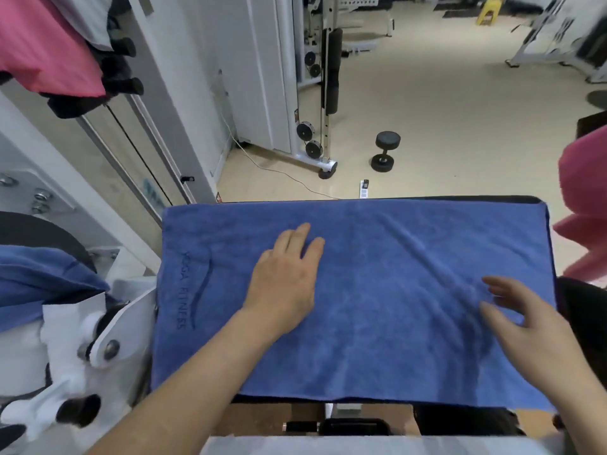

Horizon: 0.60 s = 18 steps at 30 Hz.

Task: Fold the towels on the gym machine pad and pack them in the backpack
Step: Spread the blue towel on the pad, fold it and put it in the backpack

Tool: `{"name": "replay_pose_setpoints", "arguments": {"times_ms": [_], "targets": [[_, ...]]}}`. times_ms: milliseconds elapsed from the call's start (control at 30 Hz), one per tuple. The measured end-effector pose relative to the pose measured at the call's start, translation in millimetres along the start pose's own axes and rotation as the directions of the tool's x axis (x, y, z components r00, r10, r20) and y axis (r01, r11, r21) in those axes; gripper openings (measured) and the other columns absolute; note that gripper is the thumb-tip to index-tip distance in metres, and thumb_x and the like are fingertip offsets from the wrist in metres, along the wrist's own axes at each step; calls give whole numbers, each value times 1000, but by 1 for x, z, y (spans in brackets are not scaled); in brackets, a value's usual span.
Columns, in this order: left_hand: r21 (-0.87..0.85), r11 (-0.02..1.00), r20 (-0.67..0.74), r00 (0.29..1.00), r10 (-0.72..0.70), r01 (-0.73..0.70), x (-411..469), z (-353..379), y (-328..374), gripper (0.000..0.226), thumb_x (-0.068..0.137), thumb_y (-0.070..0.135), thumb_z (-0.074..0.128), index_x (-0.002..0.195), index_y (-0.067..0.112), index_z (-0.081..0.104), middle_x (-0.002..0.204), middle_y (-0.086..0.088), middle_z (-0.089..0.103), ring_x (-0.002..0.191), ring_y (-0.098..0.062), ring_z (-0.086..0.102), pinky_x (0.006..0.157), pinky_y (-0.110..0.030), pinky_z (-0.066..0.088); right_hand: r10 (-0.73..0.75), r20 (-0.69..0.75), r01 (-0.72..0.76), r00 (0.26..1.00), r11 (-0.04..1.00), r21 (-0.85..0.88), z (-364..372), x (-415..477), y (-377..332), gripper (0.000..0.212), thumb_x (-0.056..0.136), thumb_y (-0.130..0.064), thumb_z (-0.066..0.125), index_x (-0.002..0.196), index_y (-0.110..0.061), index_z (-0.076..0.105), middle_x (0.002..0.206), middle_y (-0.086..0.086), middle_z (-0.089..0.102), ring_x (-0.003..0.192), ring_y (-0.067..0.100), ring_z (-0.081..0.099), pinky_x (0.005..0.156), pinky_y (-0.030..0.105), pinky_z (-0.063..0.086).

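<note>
A blue towel [377,290] with a dark embroidered logo lies spread flat over the black gym machine pad [512,199], covering nearly all of it. My left hand [285,280] rests palm down on the towel's left middle, fingers straight. My right hand [528,316] hovers at the towel's right part with fingers spread and relaxed, holding nothing. A second blue towel [42,280] is bunched on the machine at the left. Pink towels hang at the top left [42,50] and at the right edge [588,208]. I see no backpack.
White machine frame and levers [98,343] crowd the left side. A cable machine [315,93] stands behind the pad, with a black dumbbell [384,152] and a white cord on the beige floor. A dark object [584,307] sits at the pad's right.
</note>
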<state>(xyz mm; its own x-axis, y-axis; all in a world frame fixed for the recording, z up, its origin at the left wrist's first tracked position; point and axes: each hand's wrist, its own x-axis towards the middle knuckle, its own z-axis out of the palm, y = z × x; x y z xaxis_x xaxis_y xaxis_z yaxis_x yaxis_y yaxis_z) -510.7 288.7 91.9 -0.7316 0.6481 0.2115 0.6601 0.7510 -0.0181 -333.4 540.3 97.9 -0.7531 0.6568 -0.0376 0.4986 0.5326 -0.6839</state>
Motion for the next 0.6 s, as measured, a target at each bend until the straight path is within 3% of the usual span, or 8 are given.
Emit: {"name": "replay_pose_setpoints", "arguments": {"times_ms": [67,167,267,433,500,600], "targets": [[-63,979,-59,980,189,-193,-2,5,43,50,58,3,74,107,5,67,129,-19,59,112,-36,59,66,-38,53,78,-54,-76,995,996,42,-1,-18,21,40,89,-11,64,128,-15,58,127,9,61,117,25,57,88,35,41],[-117,938,-52,946,321,-325,-16,17,111,42,54,10,78,95,9,69,121,-14,65,106,-30,60,68,-34,53,173,-92,-166,981,983,81,-2,-37,53,48,88,-13,63,135,-18,51,136,6,54,124,22,51,91,32,39],[-194,911,0,929,370,-363,-34,35,167,50,48,15,81,96,13,68,110,-9,65,94,-25,58,60,-30,49,232,-64,-225,971,970,95,-2,-44,74,55,90,-13,59,141,-19,43,142,5,46,130,22,44,93,31,37],[-213,860,18,878,478,-464,-49,56,231,24,64,19,72,86,18,64,95,0,60,83,-20,55,60,-31,44,159,-110,-160,981,987,-3,-4,-44,94,51,89,0,50,139,-11,44,138,12,47,124,29,45,102,39,38],[-181,846,32,857,515,-502,-49,64,250,21,66,20,70,87,18,67,97,0,61,84,-19,55,63,-32,45,118,-130,-126,985,991,-55,-6,-41,102,51,87,2,50,137,-7,44,134,15,49,118,32,46,99,41,40],[-163,866,32,874,484,-473,-46,76,268,19,70,19,66,89,20,65,94,2,59,83,-18,54,63,-31,43,161,-142,-167,977,985,-31,-12,-35,109,50,88,-1,49,138,-8,43,128,15,48,106,29,50,84,33,41]]}}
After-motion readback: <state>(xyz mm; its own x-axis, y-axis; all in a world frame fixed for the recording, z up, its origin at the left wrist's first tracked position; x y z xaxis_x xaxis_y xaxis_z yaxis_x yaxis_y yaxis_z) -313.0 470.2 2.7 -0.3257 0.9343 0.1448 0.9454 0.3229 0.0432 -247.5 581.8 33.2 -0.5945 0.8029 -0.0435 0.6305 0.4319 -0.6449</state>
